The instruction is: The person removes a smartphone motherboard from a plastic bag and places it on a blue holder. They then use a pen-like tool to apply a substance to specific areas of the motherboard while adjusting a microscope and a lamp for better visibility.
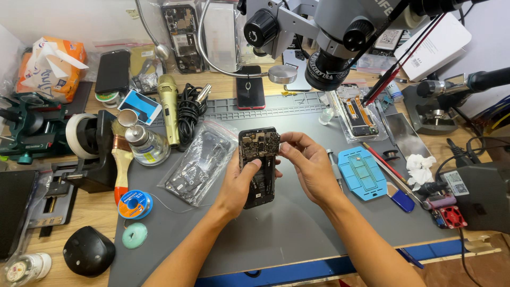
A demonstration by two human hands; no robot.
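A clear plastic bag (199, 162) holding dark parts is laid flat on the grey mat (297, 223), just left of the hands. An opened phone (259, 166), its back cover off and its dark circuit boards exposed, is held upright above the mat's middle. It is gripped from the left by the left hand (239, 183), the thumb pressed across its face. Its top right edge is pinched by the curled fingers of the right hand (311, 165). One light-blue moulded tray (363, 172) is seen to the right.
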